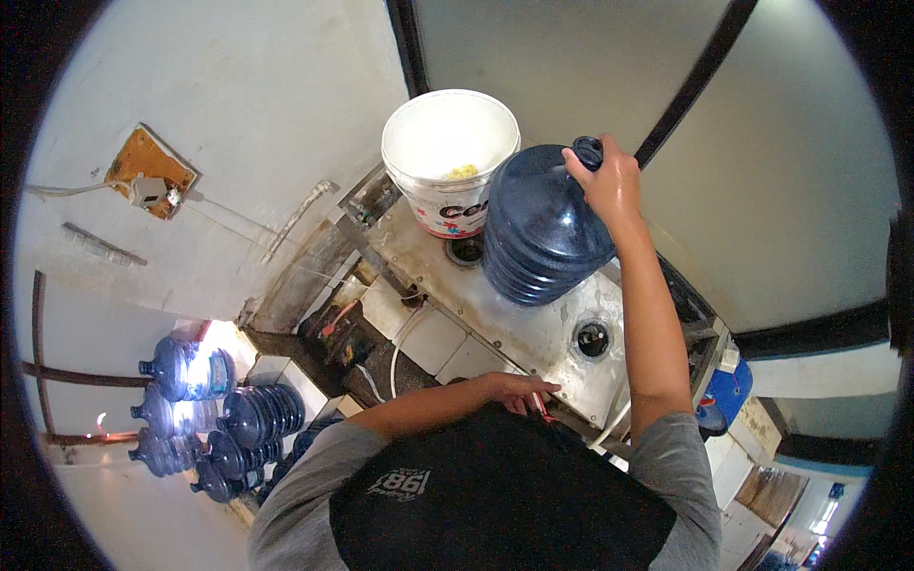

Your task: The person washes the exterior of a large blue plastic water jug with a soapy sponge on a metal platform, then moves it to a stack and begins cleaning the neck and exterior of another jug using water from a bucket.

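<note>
My right hand (613, 182) grips the neck of a large blue plastic water jug (546, 221), which stands tilted on a stained metal counter (528, 328). My left hand (521, 391) is low at the counter's near edge, fingers stretched out, beside a red thing (541, 405) partly hidden by my shirt; whether it touches that thing I cannot tell. A white plastic bucket (435, 193) with printed sides stands against the jug's left side, with something yellow (463, 171) inside. One round opening (593, 338) in the metal shows right of the jug, another (466, 250) below the bucket.
Several blue water jugs (260, 414) lie stacked at lower left. A pale hose (397, 350) hangs over the tiled ledge (457, 350). A power socket on a wooden board (150, 175) is on the left wall. A blue container (730, 392) is beyond the counter's right end.
</note>
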`<act>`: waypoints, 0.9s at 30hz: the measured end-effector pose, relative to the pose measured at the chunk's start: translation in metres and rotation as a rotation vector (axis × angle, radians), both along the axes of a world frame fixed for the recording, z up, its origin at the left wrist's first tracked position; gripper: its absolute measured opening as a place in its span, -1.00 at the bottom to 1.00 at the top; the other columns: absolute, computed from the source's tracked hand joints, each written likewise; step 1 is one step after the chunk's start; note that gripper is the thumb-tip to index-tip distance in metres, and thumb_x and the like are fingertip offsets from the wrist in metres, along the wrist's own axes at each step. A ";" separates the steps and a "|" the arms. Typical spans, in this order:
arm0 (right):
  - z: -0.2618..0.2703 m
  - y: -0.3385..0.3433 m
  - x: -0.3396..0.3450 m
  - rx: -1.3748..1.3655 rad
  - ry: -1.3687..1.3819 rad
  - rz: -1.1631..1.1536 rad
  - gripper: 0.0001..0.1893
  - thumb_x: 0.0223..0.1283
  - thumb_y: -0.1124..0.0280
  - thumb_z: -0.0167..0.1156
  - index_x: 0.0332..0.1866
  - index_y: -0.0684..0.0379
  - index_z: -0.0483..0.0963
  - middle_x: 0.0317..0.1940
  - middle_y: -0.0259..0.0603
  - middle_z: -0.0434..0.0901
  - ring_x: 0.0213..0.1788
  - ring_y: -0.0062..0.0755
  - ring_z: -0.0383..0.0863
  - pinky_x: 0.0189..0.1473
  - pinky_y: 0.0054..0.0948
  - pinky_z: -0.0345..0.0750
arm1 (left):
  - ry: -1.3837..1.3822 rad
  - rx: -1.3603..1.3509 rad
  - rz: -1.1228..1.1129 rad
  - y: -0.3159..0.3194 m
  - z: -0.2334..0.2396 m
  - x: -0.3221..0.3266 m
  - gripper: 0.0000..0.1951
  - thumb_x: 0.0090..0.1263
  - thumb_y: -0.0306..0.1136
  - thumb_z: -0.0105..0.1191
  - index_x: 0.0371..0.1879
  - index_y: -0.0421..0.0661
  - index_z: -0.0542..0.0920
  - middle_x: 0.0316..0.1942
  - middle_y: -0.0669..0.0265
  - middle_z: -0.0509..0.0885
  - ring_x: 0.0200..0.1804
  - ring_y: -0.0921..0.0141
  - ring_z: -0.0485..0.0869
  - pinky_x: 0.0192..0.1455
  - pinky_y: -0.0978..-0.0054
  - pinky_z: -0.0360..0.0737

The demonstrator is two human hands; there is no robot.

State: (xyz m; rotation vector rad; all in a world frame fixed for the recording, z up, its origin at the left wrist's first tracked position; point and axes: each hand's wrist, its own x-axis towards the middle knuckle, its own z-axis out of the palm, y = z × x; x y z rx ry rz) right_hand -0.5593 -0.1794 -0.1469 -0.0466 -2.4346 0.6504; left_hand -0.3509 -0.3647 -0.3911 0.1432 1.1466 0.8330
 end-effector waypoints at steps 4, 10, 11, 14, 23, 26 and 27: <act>-0.007 0.003 -0.002 0.059 0.105 0.035 -0.45 0.17 -0.01 0.44 -0.25 0.41 0.53 -0.63 0.05 0.63 -0.67 -0.17 0.67 -0.55 -0.24 0.58 | -0.130 0.265 0.019 0.024 -0.019 0.017 -0.47 0.37 -0.08 0.33 0.21 -0.03 0.49 -0.15 0.26 0.73 -0.27 0.47 0.69 -0.24 0.53 0.59; 0.001 0.003 0.001 -0.008 -0.010 0.033 -0.40 0.09 -0.11 0.44 -0.27 0.36 0.54 -0.43 0.26 0.66 -0.33 0.27 0.71 -0.27 0.01 0.64 | -0.038 0.407 0.092 0.031 -0.064 0.037 -0.70 0.32 -0.42 0.34 0.00 -0.10 0.62 -0.23 0.32 0.76 -0.24 0.48 0.73 -0.23 0.52 0.64; 0.001 0.003 0.002 -0.013 -0.022 0.025 -0.40 0.09 -0.11 0.44 -0.27 0.36 0.55 -0.43 0.26 0.66 -0.33 0.27 0.71 -0.26 0.01 0.64 | -0.012 0.424 0.099 0.030 -0.066 0.040 -0.71 0.33 -0.42 0.34 0.00 -0.11 0.62 -0.23 0.32 0.76 -0.24 0.47 0.73 -0.22 0.52 0.64; 0.003 0.004 0.004 0.022 0.039 0.055 -0.38 0.10 -0.14 0.42 -0.23 0.36 0.57 -0.43 0.24 0.67 -0.32 0.27 0.72 -0.26 0.02 0.64 | 0.071 0.491 0.176 0.029 -0.074 0.050 -0.73 0.37 -0.42 0.31 0.00 -0.12 0.62 -0.21 0.31 0.77 -0.23 0.46 0.73 -0.20 0.49 0.66; 0.002 0.008 0.005 0.074 0.064 0.047 -0.33 0.12 -0.25 0.35 -0.15 0.30 0.59 -0.37 0.25 0.69 -0.28 0.25 0.73 -0.22 0.02 0.65 | 0.371 0.317 0.772 -0.068 0.026 0.030 -0.72 0.42 -0.34 0.31 0.01 -0.17 0.63 -0.24 0.34 0.74 -0.21 0.48 0.71 -0.12 0.46 0.66; -0.003 0.012 0.003 0.111 0.095 0.019 -0.27 0.13 -0.32 0.29 -0.06 0.29 0.61 -0.35 0.23 0.70 -0.25 0.26 0.73 -0.20 0.02 0.65 | 0.457 0.363 1.024 -0.110 0.066 0.036 -0.70 0.32 -0.46 0.36 0.00 -0.14 0.63 -0.26 0.34 0.73 -0.23 0.51 0.70 -0.16 0.50 0.63; -0.006 0.012 0.003 0.133 0.088 0.001 -0.26 0.13 -0.33 0.29 -0.03 0.29 0.61 -0.34 0.23 0.71 -0.24 0.27 0.73 -0.19 0.02 0.65 | 0.500 0.383 1.098 -0.119 0.079 0.039 -0.66 0.28 -0.50 0.36 0.02 -0.14 0.61 -0.25 0.33 0.73 -0.22 0.50 0.70 -0.16 0.51 0.63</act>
